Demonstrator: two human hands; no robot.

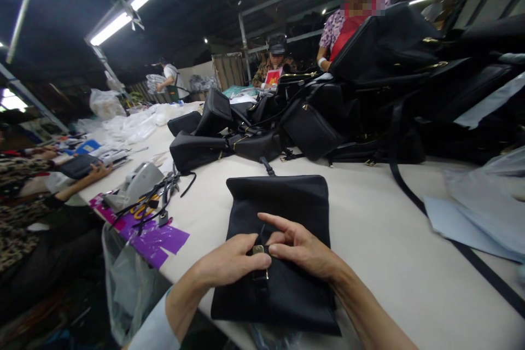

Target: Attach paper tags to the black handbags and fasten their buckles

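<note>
A black bag (299, 295) lies in front of me at the table edge, with its flap side facing up. A short strap with a gold-coloured metal buckle (258, 250) runs down its middle. My left hand (229, 260) grips the buckle, its thumb lying across the lower part and its fingers along the side. My right hand (301, 246) is closed at the strap (263, 234) just above the buckle, thumb and bent fingers together, the index finger stretched out to the left. The fingertips partly hide the strap.
Black bags (315, 126) with straps are heaped at the back and right. A tape dispenser (141, 183), pliers and black straps lie left on purple sheeting (159, 235). Plastic wrap (496, 186) and light blue sheets (463, 227) lie right. Co-workers sit or stand around the table.
</note>
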